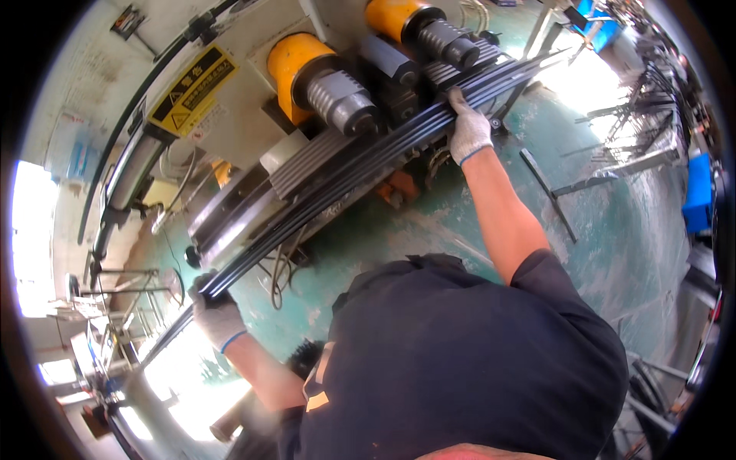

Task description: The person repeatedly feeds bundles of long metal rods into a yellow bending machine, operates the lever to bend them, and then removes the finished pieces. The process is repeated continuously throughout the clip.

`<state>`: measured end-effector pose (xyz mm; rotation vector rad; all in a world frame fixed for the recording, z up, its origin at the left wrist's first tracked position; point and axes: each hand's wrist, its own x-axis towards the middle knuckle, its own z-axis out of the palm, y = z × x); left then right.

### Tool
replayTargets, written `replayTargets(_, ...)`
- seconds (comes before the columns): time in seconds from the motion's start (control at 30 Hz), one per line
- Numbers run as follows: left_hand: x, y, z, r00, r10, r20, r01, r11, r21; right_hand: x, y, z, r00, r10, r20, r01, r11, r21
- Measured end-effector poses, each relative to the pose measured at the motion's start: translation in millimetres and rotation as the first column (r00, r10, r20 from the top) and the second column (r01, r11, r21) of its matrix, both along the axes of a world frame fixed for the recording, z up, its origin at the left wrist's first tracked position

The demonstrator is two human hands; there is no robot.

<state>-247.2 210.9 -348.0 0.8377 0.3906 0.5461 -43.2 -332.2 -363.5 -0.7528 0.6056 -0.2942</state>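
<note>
A bundle of several long, thin, dark metal bars (pixel 337 176) runs slantwise in front of a machine, from the lower left to the upper right. My left hand (pixel 216 313), in a pale work glove with a blue cuff, is closed round the bars near their left end. Farther right, my right hand (pixel 470 132) in a matching glove grips the same bundle, thumb over the top; its fingers are partly hidden. Just behind the bars lies the machine's ribbed metal bed (pixel 307 165), and whether they touch it I cannot tell.
Two yellow-housed units with ribbed metal cylinders (pixel 337 100) stand over the bed. A yellow and black warning sign (pixel 193 90) is on the machine at left. Metal stock lies on a rack (pixel 644 157) at right, with a blue box (pixel 698 192) beyond. Green floor (pixel 360 245) shows between.
</note>
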Motion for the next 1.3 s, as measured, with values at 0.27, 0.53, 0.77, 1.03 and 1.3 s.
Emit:
replayTargets(0.27, 94, -32, -47, 0.963, 0.019, -0.269, -0.103, 0.949, -0.298, 81, 29, -58, 0.979, 0.072, 0.191, -0.046, 0.989, -0.140)
replayTargets(0.53, 115, -77, -16, 0.962, -0.221, -0.162, 0.104, 0.842, -0.529, 123, 24, -116, 0.996, 0.059, 0.069, -0.004, 0.787, -0.618)
replayTargets(0.77, 88, 59, -86, 0.952, 0.240, -0.187, 0.061, 0.451, 0.890, 108, 54, -54, 0.993, -0.122, 0.007, 0.121, 0.975, -0.189)
replayTargets(1.03, 112, 20, -89, 0.998, -0.064, 0.019, 0.064, 0.997, -0.049, 99, 65, -59, 0.990, -0.115, -0.088, 0.076, 0.929, -0.363)
replayTargets(1.3, 134, -15, -59, 0.996, 0.059, -0.062, -0.077, 0.936, -0.343, 101, 34, -101, 0.997, -0.072, 0.022, 0.067, 0.709, -0.702)
